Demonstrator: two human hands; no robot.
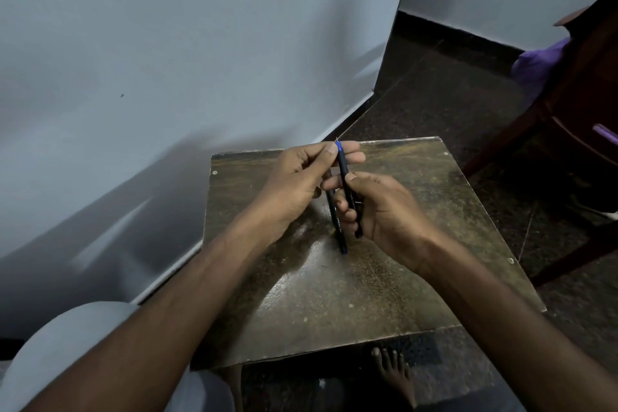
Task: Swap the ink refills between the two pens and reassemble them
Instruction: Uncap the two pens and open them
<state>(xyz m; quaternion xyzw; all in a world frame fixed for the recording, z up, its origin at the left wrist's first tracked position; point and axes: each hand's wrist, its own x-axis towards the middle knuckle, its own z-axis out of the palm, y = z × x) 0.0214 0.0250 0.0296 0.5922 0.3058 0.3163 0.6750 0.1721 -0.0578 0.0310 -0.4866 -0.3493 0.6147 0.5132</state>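
Note:
Two dark pens are held above a small brown table [334, 294]. My right hand [378, 207] grips the barrel of one pen [346, 177], which points up and away, its blue tip section near the top. My left hand [301, 177] pinches that blue tip [339, 146] between thumb and fingers; a thin metal point sticks out above it. A second dark pen [337, 224] hangs lower, to the left of the first, also caught in my right hand's fingers, its lower end close to the tabletop. No loose refill is visible.
A pale wall runs along the table's left side. A dark wooden chair [575, 130] with purple cloth stands at the right on the dark floor. A bare foot [394, 375] shows below the table's near edge; my knee in grey cloth is at lower left.

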